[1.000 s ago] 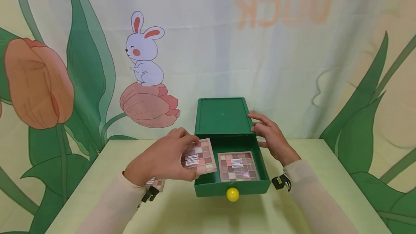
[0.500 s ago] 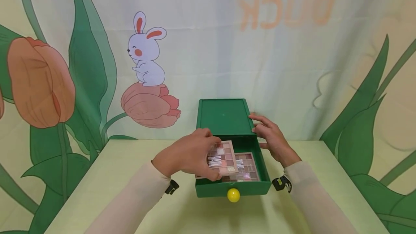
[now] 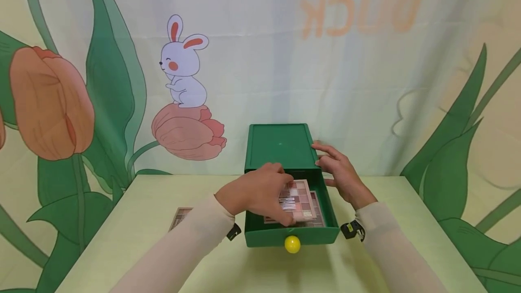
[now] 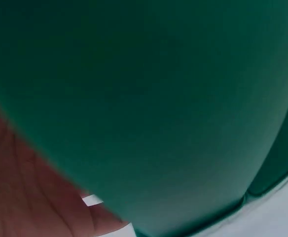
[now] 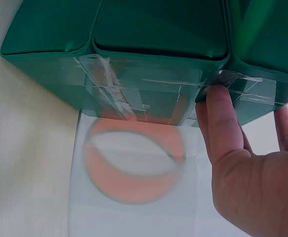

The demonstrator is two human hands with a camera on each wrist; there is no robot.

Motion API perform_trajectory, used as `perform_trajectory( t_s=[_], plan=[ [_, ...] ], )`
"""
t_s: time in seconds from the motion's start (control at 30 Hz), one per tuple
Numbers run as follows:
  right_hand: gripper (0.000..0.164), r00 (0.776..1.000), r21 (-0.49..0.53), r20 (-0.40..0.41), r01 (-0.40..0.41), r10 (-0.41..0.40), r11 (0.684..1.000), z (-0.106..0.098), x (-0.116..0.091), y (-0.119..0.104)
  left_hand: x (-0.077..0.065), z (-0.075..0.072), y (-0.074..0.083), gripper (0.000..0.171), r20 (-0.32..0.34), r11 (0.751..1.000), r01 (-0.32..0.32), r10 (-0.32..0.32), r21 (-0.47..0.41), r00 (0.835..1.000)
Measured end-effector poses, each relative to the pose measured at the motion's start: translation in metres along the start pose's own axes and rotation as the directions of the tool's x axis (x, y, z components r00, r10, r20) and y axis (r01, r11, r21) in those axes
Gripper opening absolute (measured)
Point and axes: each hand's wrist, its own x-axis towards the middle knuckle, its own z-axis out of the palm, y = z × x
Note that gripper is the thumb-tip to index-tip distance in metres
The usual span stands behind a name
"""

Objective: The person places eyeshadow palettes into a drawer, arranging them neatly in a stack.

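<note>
My left hand [image 3: 258, 193] grips an eyeshadow palette [image 3: 303, 200] by its left side, inside the pulled-out green drawer [image 3: 260, 238]. A second eyeshadow palette [image 3: 319, 214] lies in the drawer, mostly covered by the held one. Green plastic fills most of the left wrist view, with part of the left hand [image 4: 30, 197] at lower left. My right hand [image 3: 342, 171] rests its fingers against the right side of the green drawer box [image 3: 281, 146]. In the right wrist view, fingertips of the right hand [image 5: 257, 173] touch the box's taped side.
A yellow knob [image 3: 292, 244] sticks out from the drawer front. Another eyeshadow palette [image 3: 179, 216] lies on the pale green table [image 3: 138, 234], partly behind the left sleeve. A printed curtain [image 3: 260, 67] hangs close behind the box.
My left hand has carried the palette rightward from the drawer's left edge to over the palette inside. The palette on the table shows past the sleeve. The right hand stays against the box.
</note>
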Motion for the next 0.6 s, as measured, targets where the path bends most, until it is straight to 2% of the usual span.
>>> perform_trajectory(
  t_s=[0.13,0.33,0.47,0.6],
  plan=[
    [0.06,1.0,-0.004,0.01,0.017,-0.017,1.0,-0.001,0.001,-0.001,0.006,0.004,0.003,0.08,0.011,1.0,-0.015,0.015,-0.004,1.0],
    [0.059,1.0,0.001,0.013,0.013,-0.013,1.0,-0.001,0.001,0.0,0.015,0.01,0.003,0.076,0.007,0.997,-0.07,0.07,0.011,0.998],
    [0.059,1.0,-0.004,0.004,0.006,-0.006,1.0,-0.001,0.0,0.0,0.02,0.017,0.005,0.074,-0.016,0.992,-0.109,0.11,0.055,0.994],
    [0.059,1.0,0.006,0.003,0.003,-0.003,1.0,0.0,-0.001,0.0,0.022,0.022,0.007,0.074,-0.021,0.989,-0.107,0.109,0.103,0.994]
  ],
)
